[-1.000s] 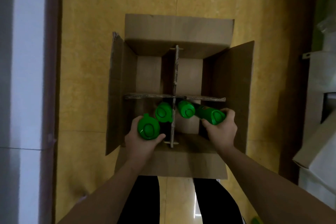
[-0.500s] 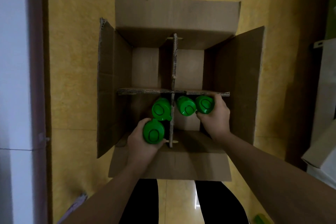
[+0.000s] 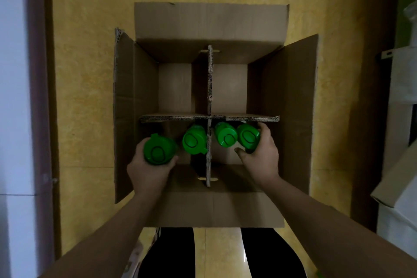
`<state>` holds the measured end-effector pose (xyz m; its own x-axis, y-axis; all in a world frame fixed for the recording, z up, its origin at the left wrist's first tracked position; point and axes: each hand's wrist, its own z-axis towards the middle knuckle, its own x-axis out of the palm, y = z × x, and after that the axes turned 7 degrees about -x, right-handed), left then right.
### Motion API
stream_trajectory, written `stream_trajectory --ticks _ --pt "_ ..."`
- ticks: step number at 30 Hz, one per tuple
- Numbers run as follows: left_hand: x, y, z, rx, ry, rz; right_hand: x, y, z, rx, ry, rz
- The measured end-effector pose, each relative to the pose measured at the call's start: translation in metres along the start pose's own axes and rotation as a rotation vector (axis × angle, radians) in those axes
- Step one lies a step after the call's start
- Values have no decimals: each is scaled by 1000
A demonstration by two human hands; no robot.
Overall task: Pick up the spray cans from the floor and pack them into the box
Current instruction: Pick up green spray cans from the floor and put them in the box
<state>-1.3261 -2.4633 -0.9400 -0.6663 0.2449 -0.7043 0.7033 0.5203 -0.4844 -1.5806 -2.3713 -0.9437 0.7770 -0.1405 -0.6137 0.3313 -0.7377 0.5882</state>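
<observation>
— Here, left hand (image 3: 149, 171) curled round a green spray can (image 3: 158, 150) at the left edge of the box's (image 3: 212, 18) near-left cell, beside a standing can (image 3: 194, 142)?
— Yes; right hand (image 3: 259, 160) wrapped round another can (image 3: 248, 136) in the near-right cell, just beside a fourth can (image 3: 225, 137); cardboard divider (image 3: 209, 88) between the two pairs

The yellow floor (image 3: 85, 74) has a white wall (image 3: 13, 74) along its left side and a pale box (image 3: 399, 183) on its right side
</observation>
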Motion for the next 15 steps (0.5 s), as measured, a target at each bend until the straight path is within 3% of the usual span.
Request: stream_trajectory --ticks 3,9,12,15 --pt "-1 -9 12 53 36 -13 1 4 -14 -9 -65 -116" --pt "4 -21 26 126 179 -10 17 35 -54 -644 -179 -348" --pt "4 -21 34 189 244 22 32 57 -54 -721 -181 -237" --pt "0 -16 45 258 311 124 44 77 -44 -676 -1 -217"
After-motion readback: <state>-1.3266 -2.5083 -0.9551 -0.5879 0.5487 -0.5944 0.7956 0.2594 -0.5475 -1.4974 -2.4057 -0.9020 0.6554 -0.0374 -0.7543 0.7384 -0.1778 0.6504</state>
